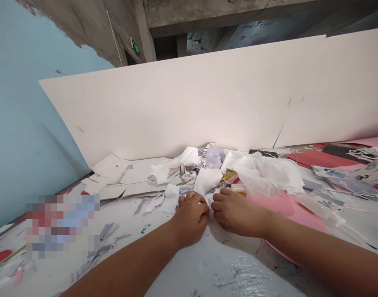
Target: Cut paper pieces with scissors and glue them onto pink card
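My left hand (190,218) and my right hand (234,212) rest close together on a white worktable (189,268), fingertips nearly meeting. Both have curled fingers, pressed down at the near edge of a heap of white fabric and paper scraps (207,173). What lies under the fingers is hidden. A lilac patterned fabric piece (214,156) sits at the top of the heap. A small pink and yellow object (238,188) lies just beyond my right hand.
A large white board (238,95) leans upright behind the heap. Pink and red sheets (315,159) and floral fabric strips (346,177) cover the right side. White paper pieces (121,177) lie at left. A blue wall (18,123) stands at left.
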A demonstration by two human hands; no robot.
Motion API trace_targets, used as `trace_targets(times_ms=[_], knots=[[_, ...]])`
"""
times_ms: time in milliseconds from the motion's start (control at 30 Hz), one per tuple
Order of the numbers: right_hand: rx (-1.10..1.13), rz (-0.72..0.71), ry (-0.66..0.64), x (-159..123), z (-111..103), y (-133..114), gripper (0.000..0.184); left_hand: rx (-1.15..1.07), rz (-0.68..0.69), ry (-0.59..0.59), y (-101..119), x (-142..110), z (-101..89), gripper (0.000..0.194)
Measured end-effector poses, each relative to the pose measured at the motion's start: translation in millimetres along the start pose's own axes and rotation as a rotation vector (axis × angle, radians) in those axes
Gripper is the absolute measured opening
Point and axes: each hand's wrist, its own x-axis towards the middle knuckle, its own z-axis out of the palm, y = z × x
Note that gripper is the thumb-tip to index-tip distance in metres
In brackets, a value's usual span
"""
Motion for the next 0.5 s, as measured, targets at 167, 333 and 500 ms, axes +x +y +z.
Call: trace_targets(times_ms=[167,333,500], knots=[[-0.069,-0.023,0.009,-0.3,1.1,1.9,0.008,-0.176,-0.189,0.107,-4.8,3.6,-3.5,0.024],[-0.141,-0.033,0.053,-1.3,6.5,5.0,0.011,-0.350,-0.389,0.217,-7.9,6.9,-7.8,0.022],[-0.179,-0.099,0.158,-3.0,13.0,8.5,0.017,-0.465,-0.478,0.288,-4.3,8.5,-8.4,0.020]])
